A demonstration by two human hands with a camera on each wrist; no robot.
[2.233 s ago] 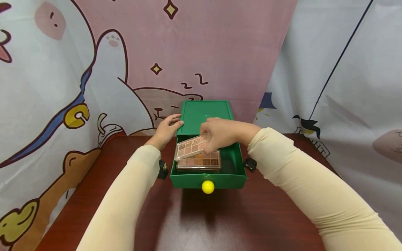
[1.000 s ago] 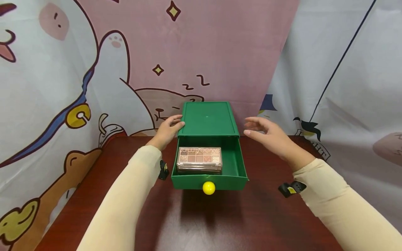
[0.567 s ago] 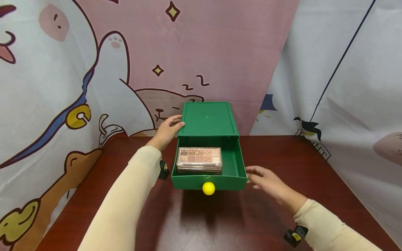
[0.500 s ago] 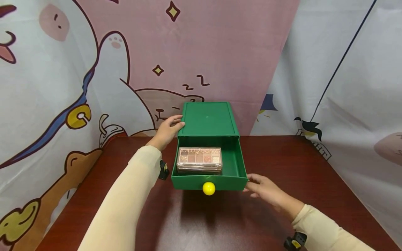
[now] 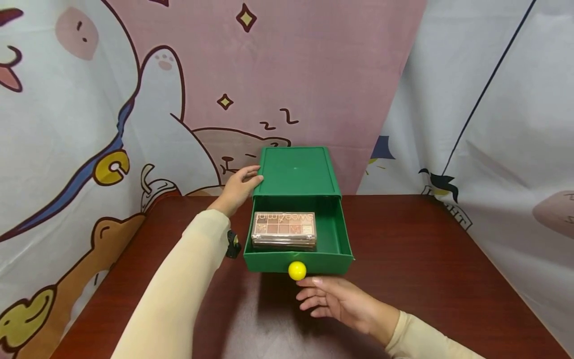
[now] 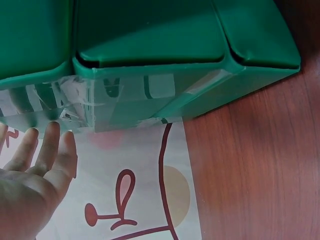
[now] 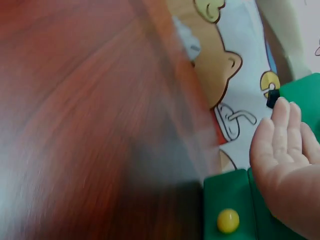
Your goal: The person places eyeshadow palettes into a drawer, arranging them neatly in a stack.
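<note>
A green drawer box stands on the table with its top drawer pulled out. Inside, to the left, lie stacked eyeshadow palettes with clear lids. My left hand rests against the box's left side, fingers extended; the left wrist view shows those fingers by the taped green wall. My right hand is just below and right of the yellow knob on the drawer front, its fingers loosely extended. Whether a fingertip touches the knob cannot be told. Neither hand holds anything.
The dark red-brown wooden table spreads to both sides of the box. Behind it hangs a cartoon-printed cloth. Another yellow knob on a green front shows in the right wrist view.
My right hand laid the upper palette onto the other, let go, swung right of the drawer, then came down and left to the knob. My left hand stayed on the box.
</note>
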